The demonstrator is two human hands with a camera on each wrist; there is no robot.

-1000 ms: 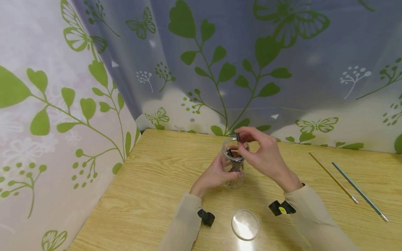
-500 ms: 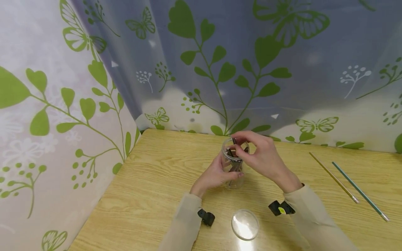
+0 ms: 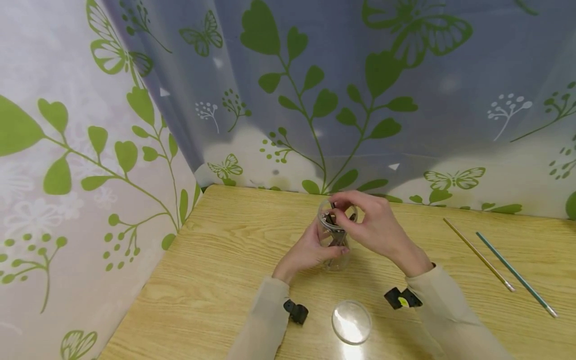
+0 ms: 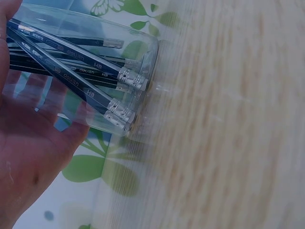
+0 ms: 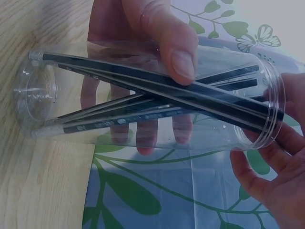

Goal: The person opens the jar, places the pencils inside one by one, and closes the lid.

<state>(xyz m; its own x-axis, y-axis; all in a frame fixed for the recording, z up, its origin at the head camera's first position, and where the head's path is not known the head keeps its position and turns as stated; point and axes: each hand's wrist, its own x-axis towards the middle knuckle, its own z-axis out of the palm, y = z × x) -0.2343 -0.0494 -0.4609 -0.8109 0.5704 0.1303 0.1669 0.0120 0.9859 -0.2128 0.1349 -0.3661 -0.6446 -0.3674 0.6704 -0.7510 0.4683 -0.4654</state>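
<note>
My left hand [image 3: 310, 247] grips a clear plastic jar [image 3: 336, 262] round its side, with the thumb across the front. The jar stands upright on the table. Several black pencils [image 5: 157, 95] lean crosswise inside it, eraser ends down at the bottom, as the left wrist view shows by the white erasers [image 4: 132, 78]. At the jar's mouth, my right hand [image 3: 375, 227] pinches the top of one black pencil [image 3: 333, 205] between thumb and forefinger. Most of that pencil is inside the jar. The right wrist view shows the right fingers [image 5: 281, 148] around the rim.
A round clear lid [image 3: 352, 322] lies on the wooden table [image 3: 216, 250] in front of the jar. To the right lie a gold pencil [image 3: 479, 255] and a teal pencil [image 3: 515, 274]. A leaf-patterned curtain [image 3: 288, 100] hangs behind the table and on the left.
My right hand has moved down and slightly left, lowering the pinched black pencil into the jar. The left hand keeps its grip, and the jar stays in place.
</note>
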